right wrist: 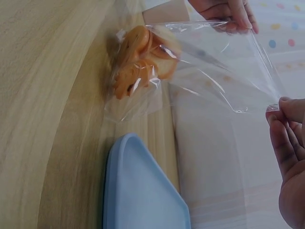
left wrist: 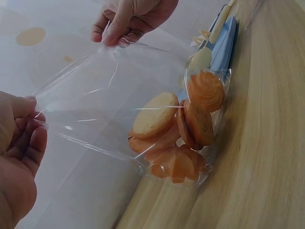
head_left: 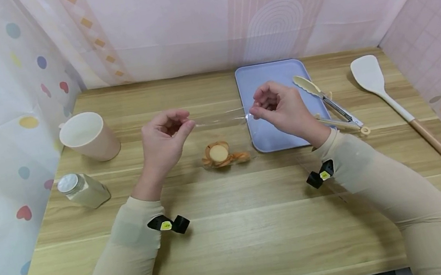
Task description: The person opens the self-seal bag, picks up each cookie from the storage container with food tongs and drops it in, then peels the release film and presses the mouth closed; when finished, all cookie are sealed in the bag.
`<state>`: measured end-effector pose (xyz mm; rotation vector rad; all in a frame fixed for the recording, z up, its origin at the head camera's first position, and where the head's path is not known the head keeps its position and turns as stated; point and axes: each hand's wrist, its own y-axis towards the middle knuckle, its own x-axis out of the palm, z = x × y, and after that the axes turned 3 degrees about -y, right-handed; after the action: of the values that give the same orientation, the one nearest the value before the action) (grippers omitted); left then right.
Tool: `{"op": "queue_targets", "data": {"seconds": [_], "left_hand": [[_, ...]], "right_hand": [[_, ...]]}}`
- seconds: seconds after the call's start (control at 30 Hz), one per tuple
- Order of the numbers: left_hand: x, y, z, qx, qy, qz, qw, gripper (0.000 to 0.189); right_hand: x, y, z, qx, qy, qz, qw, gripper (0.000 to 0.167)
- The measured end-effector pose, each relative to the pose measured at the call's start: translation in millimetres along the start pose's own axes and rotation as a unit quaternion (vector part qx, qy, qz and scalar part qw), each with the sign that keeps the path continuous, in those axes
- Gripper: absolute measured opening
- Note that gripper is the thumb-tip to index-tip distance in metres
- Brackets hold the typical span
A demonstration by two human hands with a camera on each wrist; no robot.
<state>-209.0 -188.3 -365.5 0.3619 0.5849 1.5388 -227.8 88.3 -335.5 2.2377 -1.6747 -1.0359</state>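
Note:
A clear plastic bag hangs stretched between my two hands, its top edge pulled straight. My left hand pinches one upper corner between thumb and fingers. At the opposite corner, my right hand pinches the film the same way. Several cookies are gathered in the bottom of the bag, low over the table. Among them the left wrist view shows a pale round cookie and an orange-brown swirled cookie. Whether the bag's bottom touches the wood cannot be told.
A blue tray lies behind and under my right hand. Tongs rest across its right side. Farther right is a white spatula with a wooden handle. At left stand a pale pink mug and a lidded jar.

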Motion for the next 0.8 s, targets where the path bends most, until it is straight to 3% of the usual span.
{"op": "queue_targets", "data": {"seconds": [0.3,0.47,0.6,0.7,0.8], "left_hand": [[-3.6,0.8,3.4,-0.107,0.007,-0.07,0.9918,0.023],[-2.3,1.9,1.3,-0.102,0.039,-0.061,0.9922,0.019],[0.6,2.2,0.5,-0.084,0.045,-0.044,0.9945,0.018],[2.1,2.0,0.2,-0.072,0.047,-0.034,0.9957,0.018],[2.4,1.7,-0.3,-0.059,0.056,-0.029,0.9963,0.017]], "right_hand": [[-0.5,0.8,-2.2,-0.002,0.0,-0.015,0.9999,0.021],[-2.0,0.7,0.7,-0.005,-0.002,-0.023,0.9997,0.02],[-2.1,1.3,16.9,0.001,-0.013,-0.029,0.9995,0.018],[-1.7,2.7,26.3,0.002,-0.041,-0.035,0.9985,0.021],[0.7,5.5,20.6,-0.01,-0.084,-0.045,0.9954,0.026]]}}
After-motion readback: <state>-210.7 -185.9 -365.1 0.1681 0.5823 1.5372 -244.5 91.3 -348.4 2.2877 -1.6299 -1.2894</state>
